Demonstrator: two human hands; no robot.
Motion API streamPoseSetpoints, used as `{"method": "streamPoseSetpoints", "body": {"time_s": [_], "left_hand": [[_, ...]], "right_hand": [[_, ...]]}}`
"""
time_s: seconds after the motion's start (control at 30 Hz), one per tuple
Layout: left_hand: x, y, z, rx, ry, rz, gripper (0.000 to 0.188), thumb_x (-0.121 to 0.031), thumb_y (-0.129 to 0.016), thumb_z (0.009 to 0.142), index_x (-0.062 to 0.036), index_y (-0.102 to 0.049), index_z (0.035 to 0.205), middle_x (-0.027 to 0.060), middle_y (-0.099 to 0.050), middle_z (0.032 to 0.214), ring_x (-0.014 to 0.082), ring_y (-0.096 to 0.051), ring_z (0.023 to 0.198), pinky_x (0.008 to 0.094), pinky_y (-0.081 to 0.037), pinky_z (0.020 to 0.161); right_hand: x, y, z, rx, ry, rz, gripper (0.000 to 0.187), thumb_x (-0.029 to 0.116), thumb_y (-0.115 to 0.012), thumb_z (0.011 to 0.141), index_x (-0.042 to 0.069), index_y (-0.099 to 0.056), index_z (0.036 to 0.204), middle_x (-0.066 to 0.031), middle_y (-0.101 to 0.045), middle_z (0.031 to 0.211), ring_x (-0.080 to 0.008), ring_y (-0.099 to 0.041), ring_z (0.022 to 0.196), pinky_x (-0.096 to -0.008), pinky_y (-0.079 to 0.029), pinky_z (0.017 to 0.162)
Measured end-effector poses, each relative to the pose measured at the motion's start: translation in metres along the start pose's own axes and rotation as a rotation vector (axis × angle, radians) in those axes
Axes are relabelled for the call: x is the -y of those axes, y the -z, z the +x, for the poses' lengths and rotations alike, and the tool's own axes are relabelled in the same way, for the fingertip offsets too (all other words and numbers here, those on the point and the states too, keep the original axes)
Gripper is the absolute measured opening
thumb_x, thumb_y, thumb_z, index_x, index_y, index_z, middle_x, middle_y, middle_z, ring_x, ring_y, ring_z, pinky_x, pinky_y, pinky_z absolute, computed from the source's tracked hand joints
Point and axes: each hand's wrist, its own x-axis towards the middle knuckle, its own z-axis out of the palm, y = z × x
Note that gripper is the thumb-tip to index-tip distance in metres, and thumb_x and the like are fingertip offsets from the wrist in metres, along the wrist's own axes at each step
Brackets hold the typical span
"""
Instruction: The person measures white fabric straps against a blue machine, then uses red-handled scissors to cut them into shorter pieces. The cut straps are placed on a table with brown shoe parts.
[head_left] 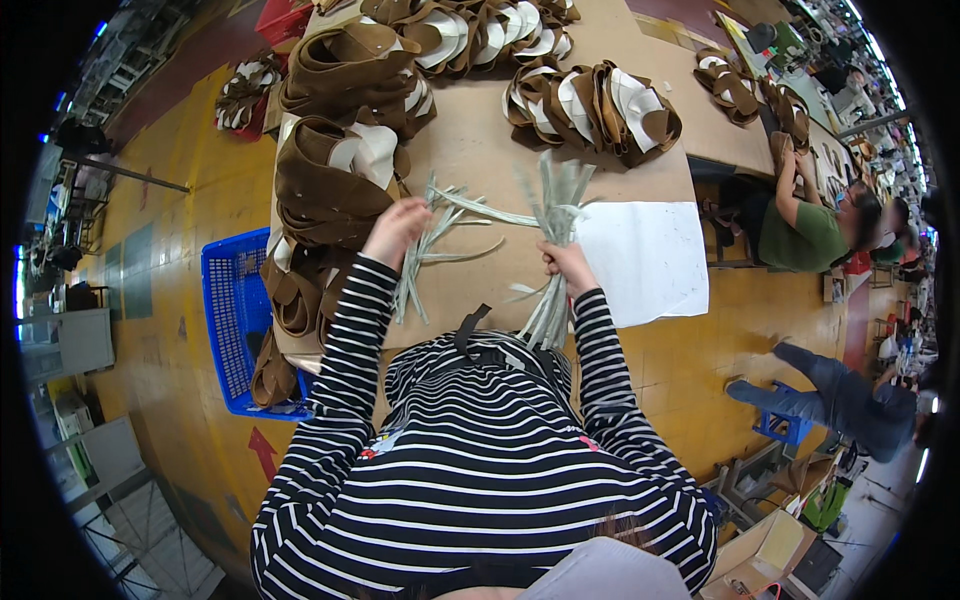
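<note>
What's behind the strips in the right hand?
Around those strips show the tan tabletop and white sheet; whatever lies directly behind the strips and right hand is covered.

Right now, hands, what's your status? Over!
Right hand: closed around pale strip bundle. Left hand: beside loose strips, grip unclear. Brown pieces piled close on left.

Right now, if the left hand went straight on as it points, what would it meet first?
Likely the loose pale green strips on the worktable, just past the left hand; its height above them is unclear.
</note>
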Motion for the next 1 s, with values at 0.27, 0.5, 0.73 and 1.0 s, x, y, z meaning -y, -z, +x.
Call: {"method": "streamPoseSetpoints", "body": {"time_s": [0.27, 0.5, 0.73, 1.0], "left_hand": [[0.05, -0.067, -0.006, 0.211, 0.206, 0.166, 0.041, -0.034, -0.061, 0.089, -0.0036, -0.057, 0.116, 0.0011, -0.061, 0.09, 0.0095, -0.055, 0.079, 0.027, -0.045, 0.069], [0.033, -0.064, -0.014, 0.019, -0.051, -0.125, 0.022, -0.027, -0.062, 0.088, -0.006, -0.057, 0.092, 0.0025, -0.059, 0.076, 0.0185, -0.061, 0.078, 0.0311, -0.049, 0.073], [-0.002, -0.023, -0.004, 0.053, -0.24, -0.579, 0.021, -0.029, -0.056, 0.092, -0.0103, -0.049, 0.084, -0.0035, -0.044, 0.067, 0.0124, -0.048, 0.066, 0.0329, -0.047, 0.075], [0.034, -0.046, -0.01, 0.032, 0.419, -0.605, 0.04, -0.035, -0.063, 0.086, -0.0081, -0.053, 0.115, 0.0044, -0.063, 0.094, 0.0218, -0.061, 0.092, 0.0396, -0.051, 0.082]], "right_hand": [[-0.007, -0.103, -0.019, 0.295, 0.181, -0.167, 0.019, 0.012, -0.059, 0.081, -0.007, -0.06, 0.082, -0.0071, -0.058, 0.064, -0.0156, -0.055, 0.052, -0.0283, -0.044, 0.047], [-0.008, -0.113, -0.026, 0.32, 0.329, -0.423, 0.023, 0.016, -0.062, 0.077, -0.006, -0.061, 0.085, -0.0086, -0.06, 0.065, -0.0166, -0.059, 0.058, -0.0302, -0.046, 0.052], [-0.011, -0.101, -0.048, 0.342, 0.373, -0.565, 0.018, 0.015, -0.061, 0.081, 0.0, -0.063, 0.09, -0.0115, -0.062, 0.069, -0.0173, -0.06, 0.064, -0.0306, -0.047, 0.06], [-0.026, -0.107, -0.063, 0.254, 0.365, -0.618, 0.025, 0.021, -0.054, 0.087, -0.001, -0.062, 0.096, -0.0195, -0.064, 0.081, -0.0291, -0.064, 0.08, -0.0363, -0.047, 0.071]]}}
